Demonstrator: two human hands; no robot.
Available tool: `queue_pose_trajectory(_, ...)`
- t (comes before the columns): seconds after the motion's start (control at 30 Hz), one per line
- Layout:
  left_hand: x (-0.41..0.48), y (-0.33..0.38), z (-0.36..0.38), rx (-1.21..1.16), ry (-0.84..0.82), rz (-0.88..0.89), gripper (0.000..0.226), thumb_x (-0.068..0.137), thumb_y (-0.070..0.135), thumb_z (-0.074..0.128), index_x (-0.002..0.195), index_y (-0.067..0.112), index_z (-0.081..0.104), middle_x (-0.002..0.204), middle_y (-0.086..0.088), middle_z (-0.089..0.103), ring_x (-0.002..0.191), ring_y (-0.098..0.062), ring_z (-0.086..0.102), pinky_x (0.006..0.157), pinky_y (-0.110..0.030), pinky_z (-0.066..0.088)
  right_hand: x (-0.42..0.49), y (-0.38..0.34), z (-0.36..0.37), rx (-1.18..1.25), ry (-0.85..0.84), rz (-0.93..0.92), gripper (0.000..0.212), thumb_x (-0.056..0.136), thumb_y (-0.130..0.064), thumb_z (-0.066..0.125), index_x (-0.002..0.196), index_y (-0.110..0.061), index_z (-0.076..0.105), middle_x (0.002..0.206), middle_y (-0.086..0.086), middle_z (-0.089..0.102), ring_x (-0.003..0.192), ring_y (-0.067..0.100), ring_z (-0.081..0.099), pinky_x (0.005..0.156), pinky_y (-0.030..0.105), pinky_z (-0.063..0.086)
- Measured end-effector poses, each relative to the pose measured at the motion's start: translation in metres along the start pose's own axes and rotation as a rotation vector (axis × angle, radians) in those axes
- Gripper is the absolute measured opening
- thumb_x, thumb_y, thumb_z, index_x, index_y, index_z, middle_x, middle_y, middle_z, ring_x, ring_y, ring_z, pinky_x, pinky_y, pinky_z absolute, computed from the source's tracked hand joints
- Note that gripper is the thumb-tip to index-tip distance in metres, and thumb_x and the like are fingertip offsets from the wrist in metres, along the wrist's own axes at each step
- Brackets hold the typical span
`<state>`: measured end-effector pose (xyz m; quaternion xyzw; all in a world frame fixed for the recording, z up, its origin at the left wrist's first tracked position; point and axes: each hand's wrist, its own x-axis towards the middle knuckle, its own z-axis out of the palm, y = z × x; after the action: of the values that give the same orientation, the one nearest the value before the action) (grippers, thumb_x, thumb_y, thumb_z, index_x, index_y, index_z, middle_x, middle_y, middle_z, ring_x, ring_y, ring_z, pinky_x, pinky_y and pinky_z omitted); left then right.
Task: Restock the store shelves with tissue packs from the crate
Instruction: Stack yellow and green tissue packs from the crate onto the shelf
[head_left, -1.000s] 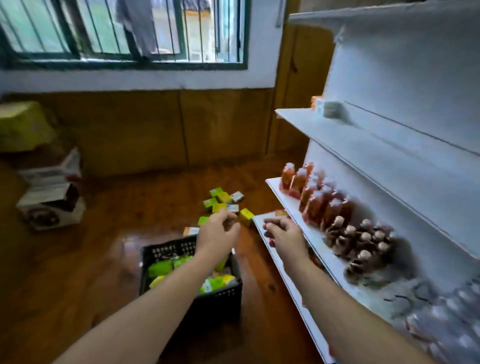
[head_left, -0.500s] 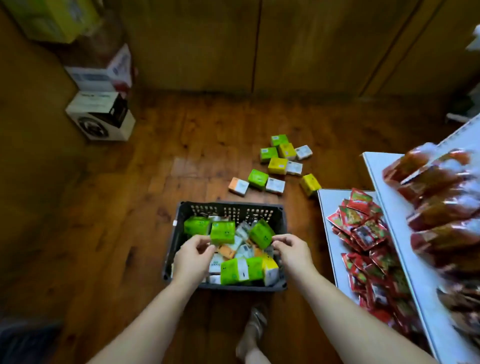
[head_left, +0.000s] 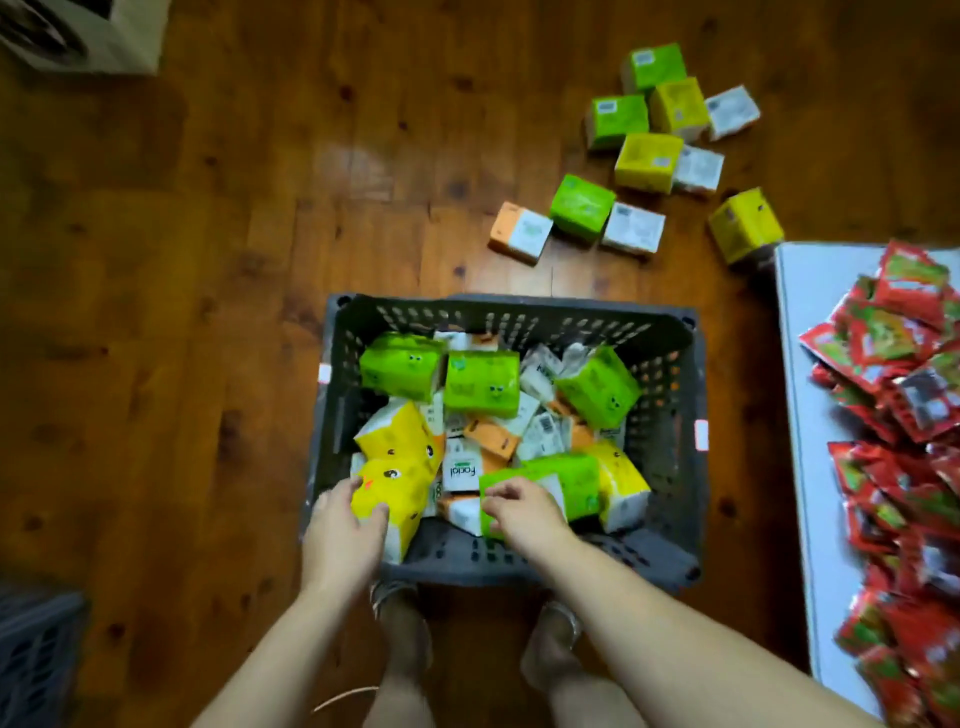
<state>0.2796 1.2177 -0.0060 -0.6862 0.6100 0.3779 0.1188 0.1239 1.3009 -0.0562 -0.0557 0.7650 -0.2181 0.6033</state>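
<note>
A dark plastic crate (head_left: 670, 395) stands on the wooden floor, filled with green, yellow, orange and white tissue packs. My left hand (head_left: 343, 530) grips a yellow tissue pack (head_left: 392, 486) at the crate's near left corner. My right hand (head_left: 522, 512) grips a green tissue pack (head_left: 566, 475) at the near middle. Three more green packs (head_left: 480, 382) lie along the far side of the crate.
Several loose tissue packs (head_left: 644, 156) lie on the floor beyond the crate. The white bottom shelf (head_left: 810, 395) on the right holds red snack sachets (head_left: 904, 395). A white box (head_left: 104, 36) sits top left, another crate's corner (head_left: 31, 649) bottom left. My feet (head_left: 405, 623) stand below the crate.
My view has tilted down from the shelves to straight over the crate. Both hands dropped into the crate and took hold of packs, the left a yellow one, the right a green one.
</note>
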Motion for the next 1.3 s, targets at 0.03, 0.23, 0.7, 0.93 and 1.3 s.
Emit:
queue_pose_trajectory(0.03,0.018,-0.004,0.006,0.036,0.001,0.026,0.045,0.091,0.018,0.056,0.133,0.005,0.048,0.134,-0.016,0.050,0.125,-0.030,0.045,0.101,-0.034,0.034,0.018,0.006,0.018,0.009,-0.020,0.024,0.022,0.085,-0.016,0.062,0.069,-0.025,0.050,0.091,0.005,0.060,0.091,0.025,0.060,0.077,0.031,0.044)
queue_pose_trajectory(0.23,0.102,-0.023,0.039,0.273,-0.184,-0.055,0.035,0.090,0.018,0.045,0.120,0.001,0.049,0.123,-0.024,0.054,0.114,-0.038,0.050,0.092,-0.038,0.040,0.091,0.030,0.108,0.220,-0.183,0.298,0.050,0.079,-0.045,0.063,0.119,-0.016,0.053,0.119,0.006,0.059,0.107,0.027,0.056,0.086,0.036,0.046)
queue_pose_trajectory(0.7,0.018,0.069,-0.034,-0.413,-0.300,-0.056,0.057,0.077,0.022,0.075,0.127,0.011,0.050,0.116,-0.009,0.057,0.100,-0.025,0.057,0.080,-0.033,0.044,-0.039,-0.053,-0.030,0.504,-0.168,0.001,0.075,0.054,-0.004,0.065,0.126,-0.017,0.053,0.108,0.011,0.064,0.079,0.022,0.061,0.063,0.027,0.048)
queue_pose_trajectory(0.93,-0.103,0.217,-0.113,-0.573,-0.798,0.248,0.056,0.056,0.023,0.072,0.110,0.014,0.063,0.098,-0.011,0.069,0.083,-0.027,0.063,0.077,-0.038,0.047,-0.211,-0.120,-0.175,0.439,-0.138,-0.348,0.068,0.049,-0.001,0.056,0.112,-0.025,0.058,0.101,0.007,0.066,0.083,0.020,0.064,0.066,0.026,0.052)
queue_pose_trajectory(1.3,-0.350,0.321,-0.143,-0.496,-1.072,0.781,0.065,0.060,0.023,0.071,0.123,0.019,0.055,0.112,-0.011,0.068,0.090,-0.029,0.064,0.070,-0.037,0.049,-0.462,-0.016,-0.237,1.046,0.540,-0.600,0.058,0.063,-0.036,0.074,0.116,-0.026,0.051,0.108,0.011,0.062,0.090,0.028,0.059,0.077,0.048,0.049)
